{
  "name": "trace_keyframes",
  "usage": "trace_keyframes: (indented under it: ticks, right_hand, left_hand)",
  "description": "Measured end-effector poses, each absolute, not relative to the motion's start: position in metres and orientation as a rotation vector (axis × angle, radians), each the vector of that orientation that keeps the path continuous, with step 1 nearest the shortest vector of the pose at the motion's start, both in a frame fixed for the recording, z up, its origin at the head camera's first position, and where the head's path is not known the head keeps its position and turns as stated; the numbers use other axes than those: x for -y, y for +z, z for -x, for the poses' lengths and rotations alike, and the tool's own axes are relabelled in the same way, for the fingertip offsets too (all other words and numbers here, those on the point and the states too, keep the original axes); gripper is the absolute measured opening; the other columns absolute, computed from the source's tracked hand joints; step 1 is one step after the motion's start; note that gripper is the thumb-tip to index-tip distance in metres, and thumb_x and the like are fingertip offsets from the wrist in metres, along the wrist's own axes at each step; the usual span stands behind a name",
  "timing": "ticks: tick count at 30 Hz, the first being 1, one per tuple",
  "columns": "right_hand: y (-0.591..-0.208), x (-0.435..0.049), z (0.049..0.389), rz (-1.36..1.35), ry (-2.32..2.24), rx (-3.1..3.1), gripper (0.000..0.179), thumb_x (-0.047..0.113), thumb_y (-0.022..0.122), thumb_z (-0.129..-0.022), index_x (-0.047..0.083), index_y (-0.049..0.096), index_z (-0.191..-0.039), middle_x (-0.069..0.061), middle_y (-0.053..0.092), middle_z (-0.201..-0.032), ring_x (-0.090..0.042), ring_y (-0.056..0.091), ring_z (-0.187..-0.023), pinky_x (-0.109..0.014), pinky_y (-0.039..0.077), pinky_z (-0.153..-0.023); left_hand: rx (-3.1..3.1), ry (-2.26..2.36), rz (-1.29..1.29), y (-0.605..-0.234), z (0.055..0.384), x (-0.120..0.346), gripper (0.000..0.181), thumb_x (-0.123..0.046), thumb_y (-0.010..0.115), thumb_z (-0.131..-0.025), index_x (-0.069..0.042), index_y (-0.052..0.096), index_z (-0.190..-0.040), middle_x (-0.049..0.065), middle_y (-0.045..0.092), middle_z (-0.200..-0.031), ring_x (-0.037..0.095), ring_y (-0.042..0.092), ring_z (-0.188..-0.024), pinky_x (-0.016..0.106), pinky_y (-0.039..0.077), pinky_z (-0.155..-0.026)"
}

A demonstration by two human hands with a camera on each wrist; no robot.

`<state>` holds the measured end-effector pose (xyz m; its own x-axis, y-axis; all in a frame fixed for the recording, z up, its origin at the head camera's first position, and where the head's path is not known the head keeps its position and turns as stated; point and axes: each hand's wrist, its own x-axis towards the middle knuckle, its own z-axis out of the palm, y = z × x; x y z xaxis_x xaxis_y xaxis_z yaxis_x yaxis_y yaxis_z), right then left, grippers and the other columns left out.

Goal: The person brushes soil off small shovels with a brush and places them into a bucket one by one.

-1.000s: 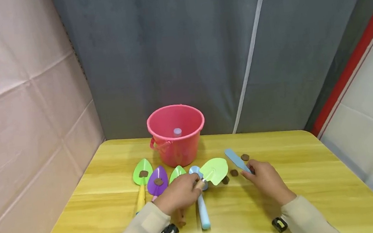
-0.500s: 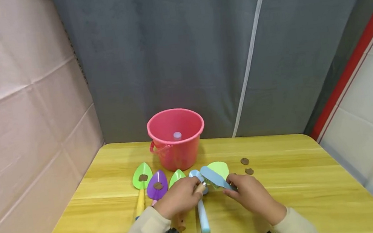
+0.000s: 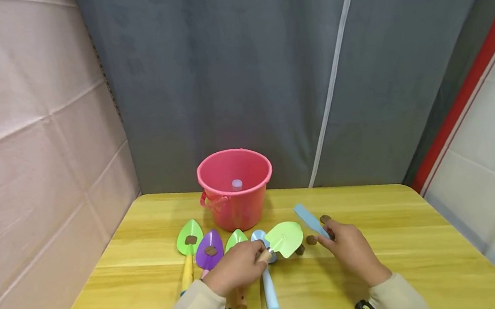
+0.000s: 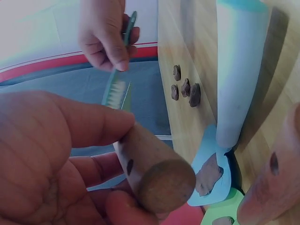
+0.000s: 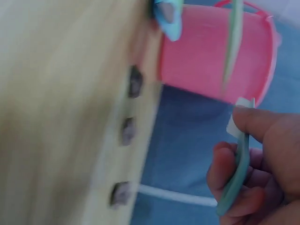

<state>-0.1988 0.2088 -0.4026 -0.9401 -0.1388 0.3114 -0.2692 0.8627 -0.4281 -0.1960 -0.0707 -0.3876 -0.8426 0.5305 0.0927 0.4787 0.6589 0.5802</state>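
My left hand (image 3: 237, 266) grips the wooden handle (image 4: 152, 164) of a light green trowel (image 3: 285, 239), its blade held over the table and pointing right. To the right of it, my right hand (image 3: 353, 251) holds a blue brush (image 3: 309, 218) by its handle, thumb along it. White bristles (image 4: 115, 93) show on the brush in the left wrist view. Brown lumps lie on the table around the two tools: one lump (image 3: 300, 249) at the blade's edge, another lump (image 3: 312, 240) between the tools, and a third lump (image 3: 324, 219) behind the right hand.
A pink bucket (image 3: 237, 211) stands at the back with a pale cylinder (image 3: 237, 185) inside. Left of the held trowel lie a green trowel (image 3: 189, 231), a purple one (image 3: 209, 254), another green one (image 3: 235, 238) and a blue one (image 3: 270, 293). Some bear brown lumps.
The brush in my right hand swung left across the light green trowel's blade, then back right, away from it. My left hand stays in about the same place with the trowel.
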Motion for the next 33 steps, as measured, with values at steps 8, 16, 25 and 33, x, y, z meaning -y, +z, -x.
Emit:
trace_keyframes:
  ticks: [8, 16, 25, 33]
  right_hand:
    - [-0.390, -0.181, 0.178, -0.695, 0.747, 2.789, 0.014, 0.021, 0.077, -0.087, 0.017, 0.064, -0.089, 0.013, 0.059, -0.071, 0.001, 0.043, -0.054, -0.022, 0.040, -0.049]
    - [-0.402, -0.184, 0.183, -0.491, 0.615, 2.807, 0.019, 0.022, 0.079, -0.085, 0.016, 0.062, -0.084, 0.013, 0.049, -0.062, -0.003, 0.037, -0.051, -0.022, 0.033, -0.048]
    - [-0.410, -0.209, 0.197, -0.268, 0.590, 2.820, 0.021, 0.024, 0.075, -0.090, 0.009, 0.060, -0.087, 0.006, 0.046, -0.058, -0.008, 0.034, -0.047, -0.023, 0.027, -0.044]
    - [-0.397, -0.181, 0.176, -0.504, 0.666, 2.740, 0.009, 0.018, 0.073, -0.088, 0.013, 0.065, -0.089, 0.011, 0.048, -0.063, -0.003, 0.039, -0.051, -0.022, 0.035, -0.047]
  left_hand:
    - [-2.782, 0.955, -0.834, -0.390, 0.193, 0.068, 0.007, -0.017, 0.066, -0.091, -0.013, 0.063, -0.096, -0.007, 0.054, -0.077, 0.009, 0.051, -0.069, 0.027, 0.045, -0.063]
    - [-2.766, 0.976, -0.816, -0.393, 0.191, 0.069, 0.010, -0.016, 0.067, -0.090, -0.012, 0.063, -0.099, -0.007, 0.054, -0.079, 0.008, 0.050, -0.069, 0.026, 0.045, -0.062]
    - [-2.786, 0.958, -0.833, -0.391, 0.192, 0.068, 0.011, -0.014, 0.067, -0.090, -0.012, 0.063, -0.100, -0.007, 0.055, -0.078, 0.009, 0.050, -0.069, 0.026, 0.045, -0.062]
    - [-2.788, 0.966, -0.841, -0.392, 0.191, 0.068, 0.009, -0.017, 0.067, -0.090, -0.014, 0.062, -0.098, -0.008, 0.055, -0.077, 0.009, 0.050, -0.067, 0.026, 0.045, -0.061]
